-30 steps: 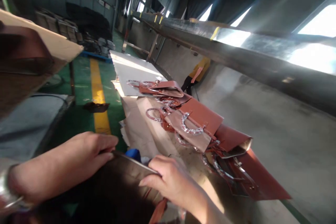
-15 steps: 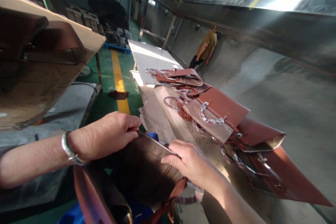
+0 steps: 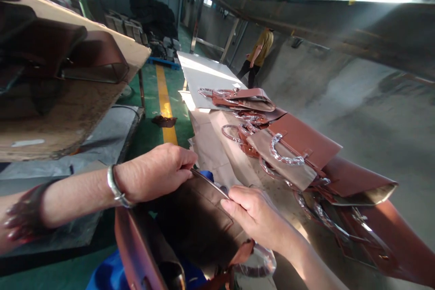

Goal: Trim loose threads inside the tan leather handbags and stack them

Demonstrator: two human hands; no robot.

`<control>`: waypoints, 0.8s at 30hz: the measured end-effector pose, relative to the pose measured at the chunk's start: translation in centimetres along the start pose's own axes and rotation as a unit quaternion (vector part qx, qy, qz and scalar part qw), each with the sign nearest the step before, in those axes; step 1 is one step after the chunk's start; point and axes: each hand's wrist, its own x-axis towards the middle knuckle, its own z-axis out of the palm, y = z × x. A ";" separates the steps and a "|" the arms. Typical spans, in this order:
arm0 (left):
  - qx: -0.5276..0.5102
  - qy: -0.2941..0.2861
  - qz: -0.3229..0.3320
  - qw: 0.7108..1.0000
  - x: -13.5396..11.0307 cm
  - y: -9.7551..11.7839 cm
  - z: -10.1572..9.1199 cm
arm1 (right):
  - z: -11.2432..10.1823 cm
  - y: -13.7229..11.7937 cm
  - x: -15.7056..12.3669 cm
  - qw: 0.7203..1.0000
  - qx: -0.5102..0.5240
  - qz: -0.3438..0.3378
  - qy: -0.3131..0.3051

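A brown handbag hangs open below me, its dark lining facing up. My left hand pinches the bag's top edge near its far corner, fingers closed over it. Further right along that same edge, my right hand grips with thumb and fingers. Between the two hands the edge runs fairly straight. The bag's reddish-brown flap or side stands at the lower left. A handle wrapped in clear plastic shows below my right hand. The bag's bottom is hidden.
Several brown handbags with plastic-wrapped handles lie along the table at right. Dark brown bags rest on a board at left. A metal beam crosses above. A person is beyond the table.
The view has shifted, so most things appear further right. Both hands still hold the bag's edge. The person beyond the table has changed posture and position.
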 end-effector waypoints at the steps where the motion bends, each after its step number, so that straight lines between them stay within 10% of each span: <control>1: -0.001 0.000 0.002 1.000 0.0 0.0 0.0 | -0.1 0.0 -0.1 1.000 -0.007 0.001 -0.005; 24: -0.011 -0.004 0.021 1.000 -0.6 0.2 -0.2 | 0.3 -1.4 1.6 0.995 -0.099 -0.024 -0.024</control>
